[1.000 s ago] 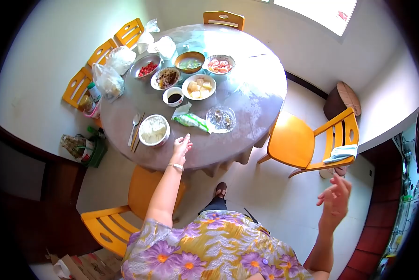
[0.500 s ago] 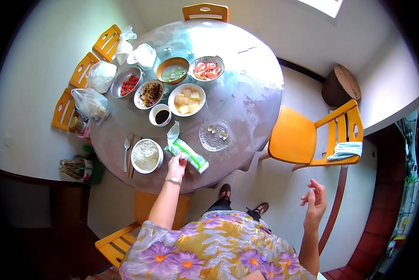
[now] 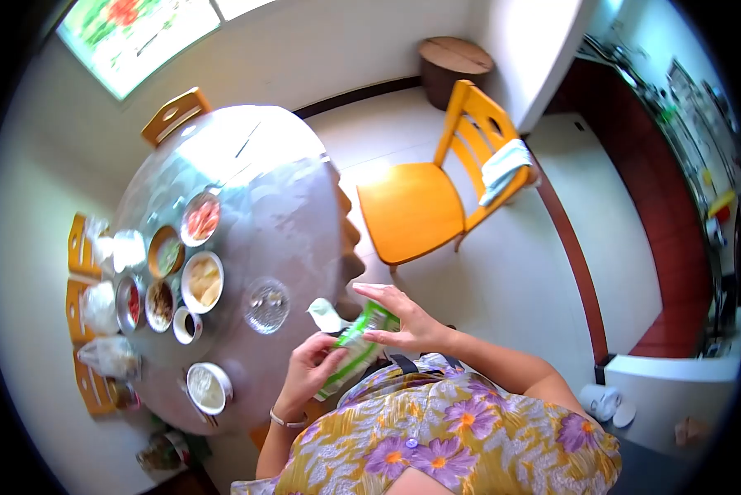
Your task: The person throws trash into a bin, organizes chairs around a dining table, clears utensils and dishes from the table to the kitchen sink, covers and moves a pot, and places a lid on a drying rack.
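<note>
In front of my body my left hand (image 3: 311, 370) grips a green-and-white tissue pack (image 3: 355, 345) by its near left side. A white tissue (image 3: 326, 315) sticks out of the pack's upper left. My right hand (image 3: 413, 323) has its thumb and fingers around the pack's right side. Both hands are just off the edge of the round table (image 3: 296, 223). Nearest them on the table is a clear glass dish (image 3: 266, 305) with a few small shells in it. A bowl of rice (image 3: 209, 388) stands further left, with a spoon and chopsticks beside it.
Several dishes of food crowd the table's left, including a bowl of pale chunks (image 3: 203, 282) and a cup of dark liquid (image 3: 187, 326). Plastic bags (image 3: 110, 356) lie at the left edge. An orange chair (image 3: 411, 206) with a cloth (image 3: 503, 169) stands on the right.
My left hand has lifted the tissue pack off the table and brought it toward my body. My right hand has come in from the right onto the pack. The view has turned right.
</note>
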`<state>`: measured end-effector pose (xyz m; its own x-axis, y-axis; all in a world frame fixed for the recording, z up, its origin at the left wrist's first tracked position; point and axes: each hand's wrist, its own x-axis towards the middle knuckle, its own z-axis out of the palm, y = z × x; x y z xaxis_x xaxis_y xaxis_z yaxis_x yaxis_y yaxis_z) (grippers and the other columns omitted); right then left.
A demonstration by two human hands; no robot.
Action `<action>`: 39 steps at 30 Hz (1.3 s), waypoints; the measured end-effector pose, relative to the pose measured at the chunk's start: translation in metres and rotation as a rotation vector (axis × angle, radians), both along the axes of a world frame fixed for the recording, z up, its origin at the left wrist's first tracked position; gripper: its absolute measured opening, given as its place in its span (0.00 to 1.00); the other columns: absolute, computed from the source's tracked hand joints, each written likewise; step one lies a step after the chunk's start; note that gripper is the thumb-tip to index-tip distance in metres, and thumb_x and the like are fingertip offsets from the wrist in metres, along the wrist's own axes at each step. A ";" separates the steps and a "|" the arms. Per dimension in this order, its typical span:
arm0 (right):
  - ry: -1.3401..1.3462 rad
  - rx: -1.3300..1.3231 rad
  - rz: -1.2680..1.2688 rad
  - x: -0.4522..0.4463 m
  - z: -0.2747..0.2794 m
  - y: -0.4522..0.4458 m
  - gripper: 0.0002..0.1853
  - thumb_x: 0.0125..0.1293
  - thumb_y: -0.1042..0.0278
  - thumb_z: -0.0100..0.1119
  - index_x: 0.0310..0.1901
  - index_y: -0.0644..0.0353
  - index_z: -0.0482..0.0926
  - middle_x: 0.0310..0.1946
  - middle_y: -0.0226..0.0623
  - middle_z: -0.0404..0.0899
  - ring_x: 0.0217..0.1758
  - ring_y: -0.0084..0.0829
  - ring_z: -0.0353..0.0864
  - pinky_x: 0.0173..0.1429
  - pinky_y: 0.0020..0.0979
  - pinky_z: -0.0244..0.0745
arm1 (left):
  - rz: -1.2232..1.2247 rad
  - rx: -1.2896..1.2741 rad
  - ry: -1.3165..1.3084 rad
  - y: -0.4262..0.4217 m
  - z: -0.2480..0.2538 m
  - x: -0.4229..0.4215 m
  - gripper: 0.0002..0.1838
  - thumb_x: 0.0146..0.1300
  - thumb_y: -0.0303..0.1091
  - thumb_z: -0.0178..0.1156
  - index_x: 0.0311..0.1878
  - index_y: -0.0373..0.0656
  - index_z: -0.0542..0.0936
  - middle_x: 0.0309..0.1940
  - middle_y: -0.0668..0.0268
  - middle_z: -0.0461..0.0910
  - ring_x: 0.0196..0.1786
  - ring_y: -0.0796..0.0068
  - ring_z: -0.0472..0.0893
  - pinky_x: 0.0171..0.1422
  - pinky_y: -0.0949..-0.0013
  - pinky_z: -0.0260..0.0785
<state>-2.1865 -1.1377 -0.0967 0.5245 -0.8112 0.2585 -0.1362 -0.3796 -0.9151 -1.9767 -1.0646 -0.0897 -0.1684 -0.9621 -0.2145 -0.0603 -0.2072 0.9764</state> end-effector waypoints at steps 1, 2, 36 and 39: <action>-0.002 0.001 -0.038 -0.021 -0.001 -0.002 0.26 0.57 0.67 0.58 0.58 0.60 0.65 0.54 0.41 0.68 0.58 0.36 0.65 0.62 0.33 0.60 | -0.123 -0.015 -0.033 -0.015 0.001 -0.022 0.06 0.56 0.25 0.59 0.36 0.34 0.76 0.30 0.70 0.72 0.31 0.85 0.71 0.34 0.81 0.65; -0.135 0.259 0.026 -0.045 -0.003 -0.003 0.25 0.58 0.67 0.58 0.58 0.60 0.66 0.51 0.39 0.70 0.55 0.33 0.67 0.60 0.31 0.62 | -0.245 -0.032 -0.064 -0.028 0.001 -0.043 0.06 0.56 0.25 0.60 0.36 0.34 0.76 0.30 0.69 0.72 0.31 0.85 0.71 0.34 0.80 0.66; -1.182 1.026 -1.062 -0.505 -0.064 -0.095 0.11 0.58 0.70 0.59 0.42 0.60 0.72 0.34 0.33 0.75 0.36 0.25 0.77 0.39 0.26 0.75 | -0.999 -0.344 -0.027 -0.311 -0.054 -0.583 0.15 0.55 0.36 0.62 0.38 0.33 0.76 0.44 0.60 0.71 0.51 0.70 0.69 0.52 0.70 0.62; -1.303 0.946 -0.924 -0.518 -0.072 -0.111 0.16 0.60 0.63 0.58 0.46 0.60 0.70 0.36 0.34 0.75 0.37 0.26 0.77 0.39 0.27 0.75 | -1.079 -0.430 0.134 -0.329 -0.035 -0.635 0.12 0.58 0.36 0.60 0.36 0.35 0.75 0.40 0.61 0.73 0.49 0.70 0.70 0.54 0.69 0.62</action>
